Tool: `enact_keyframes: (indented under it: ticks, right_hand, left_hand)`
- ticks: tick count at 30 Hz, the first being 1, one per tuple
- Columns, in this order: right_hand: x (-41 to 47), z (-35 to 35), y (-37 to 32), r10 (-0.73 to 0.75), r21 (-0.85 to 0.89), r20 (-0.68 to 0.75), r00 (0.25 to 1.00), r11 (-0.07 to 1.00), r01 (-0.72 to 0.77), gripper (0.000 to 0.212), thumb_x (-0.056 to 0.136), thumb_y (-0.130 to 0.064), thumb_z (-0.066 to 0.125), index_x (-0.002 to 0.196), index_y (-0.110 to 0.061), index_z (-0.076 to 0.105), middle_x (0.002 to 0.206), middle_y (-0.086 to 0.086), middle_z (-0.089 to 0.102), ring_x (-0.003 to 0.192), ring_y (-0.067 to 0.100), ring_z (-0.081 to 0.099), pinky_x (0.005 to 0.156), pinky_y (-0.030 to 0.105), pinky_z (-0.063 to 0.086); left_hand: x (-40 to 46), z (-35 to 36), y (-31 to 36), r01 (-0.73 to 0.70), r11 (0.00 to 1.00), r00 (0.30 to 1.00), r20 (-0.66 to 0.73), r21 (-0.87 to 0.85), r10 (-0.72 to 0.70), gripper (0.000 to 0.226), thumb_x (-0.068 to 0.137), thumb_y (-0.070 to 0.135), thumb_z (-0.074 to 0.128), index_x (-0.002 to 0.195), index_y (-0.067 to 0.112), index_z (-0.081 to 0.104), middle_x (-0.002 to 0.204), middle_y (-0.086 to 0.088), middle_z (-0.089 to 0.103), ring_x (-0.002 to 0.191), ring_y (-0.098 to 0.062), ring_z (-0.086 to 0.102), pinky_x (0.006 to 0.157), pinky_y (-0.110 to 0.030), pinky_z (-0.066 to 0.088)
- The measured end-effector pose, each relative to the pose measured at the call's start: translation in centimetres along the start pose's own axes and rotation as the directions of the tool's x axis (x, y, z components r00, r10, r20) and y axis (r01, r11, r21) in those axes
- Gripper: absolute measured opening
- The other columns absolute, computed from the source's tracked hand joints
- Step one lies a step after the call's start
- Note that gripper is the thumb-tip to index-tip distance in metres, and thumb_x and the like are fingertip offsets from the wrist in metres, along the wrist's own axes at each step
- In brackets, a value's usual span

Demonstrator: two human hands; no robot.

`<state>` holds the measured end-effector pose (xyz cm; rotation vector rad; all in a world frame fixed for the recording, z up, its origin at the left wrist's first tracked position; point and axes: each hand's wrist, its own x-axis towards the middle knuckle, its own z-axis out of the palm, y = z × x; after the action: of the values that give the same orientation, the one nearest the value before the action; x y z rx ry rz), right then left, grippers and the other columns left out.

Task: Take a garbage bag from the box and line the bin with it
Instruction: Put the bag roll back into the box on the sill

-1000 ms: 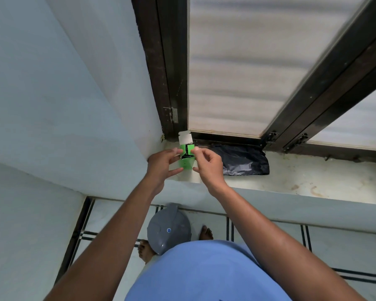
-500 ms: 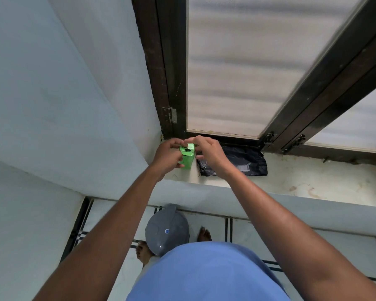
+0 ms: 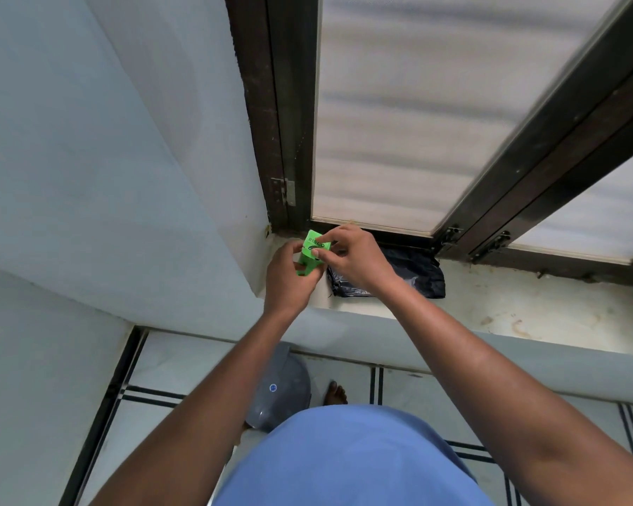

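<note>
A small green box (image 3: 312,252) with black print is held above the left end of the window sill (image 3: 527,315). My left hand (image 3: 289,277) grips its lower part from the left. My right hand (image 3: 355,261) pinches its top edge with thumb and fingertips. A folded black garbage bag (image 3: 417,273) lies flat on the sill just right of the box, partly hidden behind my right hand. The grey bin (image 3: 282,390), with its domed lid on, stands on the floor below the sill, between my forearms.
A dark-framed window (image 3: 399,115) with frosted panes rises behind the sill. A pale blue wall (image 3: 106,177) closes in on the left. Below are a tiled floor (image 3: 154,378) with dark stripes, my bare foot (image 3: 335,392) and my blue shirt (image 3: 344,458).
The box's white flap, raised a second ago, is down. Both hands moved up and toward the window frame, and the box now tilts with its printed face toward me.
</note>
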<state>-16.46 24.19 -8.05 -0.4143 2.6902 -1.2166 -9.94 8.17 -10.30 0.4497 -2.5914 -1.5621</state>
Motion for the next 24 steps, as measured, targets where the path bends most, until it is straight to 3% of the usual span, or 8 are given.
enact_keyframes:
  ticks: [4, 8, 12, 20, 24]
  right_hand:
    - [0.6, -0.6, 0.4, 0.051, 0.037, 0.028, 0.998, 0.998, -0.052, 0.040, 0.088, -0.038, 0.096, 0.120, -0.017, 0.086, 0.114, -0.004, 0.076, 0.093, 0.010, 0.075, 0.085, 0.039, 0.068]
    - [1.0, -0.7, 0.6, 0.160, 0.147, 0.073, 0.984, 0.975, -0.169, 0.026, 0.083, -0.036, 0.099, 0.102, -0.027, 0.083, 0.101, -0.006, 0.079, 0.093, 0.017, 0.078, 0.081, 0.041, 0.070]
    - [1.3, -0.3, 1.1, 0.210, 0.190, 0.061, 0.976, 0.957, -0.217, 0.022, 0.086, -0.040, 0.096, 0.087, -0.026, 0.079, 0.083, -0.008, 0.080, 0.075, 0.012, 0.069, 0.070, 0.035, 0.060]
    - [1.2, -0.8, 0.9, 0.209, 0.125, 0.137, 0.968, 0.966, -0.226, 0.037, 0.077, -0.046, 0.102, 0.092, -0.026, 0.075, 0.097, 0.000, 0.081, 0.094, 0.029, 0.080, 0.078, 0.053, 0.068]
    - [1.6, -1.8, 0.0, 0.140, 0.044, 0.206, 0.969, 0.987, -0.152, 0.042, 0.076, -0.043, 0.103, 0.101, -0.029, 0.072, 0.098, -0.003, 0.077, 0.088, 0.018, 0.074, 0.073, 0.039, 0.066]
  left_hand:
    - [-0.2, 0.3, 0.1, -0.017, 1.000, 0.999, -0.039, 0.010, 0.017, 0.036, 0.092, 0.034, 0.087, 0.121, 0.017, 0.074, 0.106, 0.006, 0.077, 0.094, -0.016, 0.076, 0.083, -0.041, 0.066]
    - [-0.7, 0.7, 0.0, 0.010, 0.999, 0.997, -0.072, -0.031, -0.012, 0.034, 0.089, 0.031, 0.089, 0.117, 0.017, 0.076, 0.100, 0.009, 0.077, 0.093, -0.013, 0.077, 0.082, -0.039, 0.067]
    - [-0.7, 0.7, -0.3, 0.036, 0.999, 0.994, -0.101, -0.038, -0.040, 0.034, 0.088, 0.031, 0.090, 0.116, 0.016, 0.077, 0.106, 0.001, 0.083, 0.094, -0.012, 0.078, 0.082, -0.033, 0.066]
    - [-1.2, 0.4, -0.7, 0.001, 0.999, 0.999, -0.050, -0.041, -0.003, 0.035, 0.091, 0.026, 0.088, 0.121, 0.014, 0.076, 0.110, 0.001, 0.083, 0.097, -0.010, 0.078, 0.084, -0.024, 0.065]
    - [-1.2, 0.2, -1.2, -0.026, 0.999, 0.999, -0.021, -0.048, 0.025, 0.037, 0.091, 0.022, 0.088, 0.125, 0.015, 0.075, 0.113, 0.001, 0.082, 0.098, -0.007, 0.077, 0.087, -0.025, 0.066]
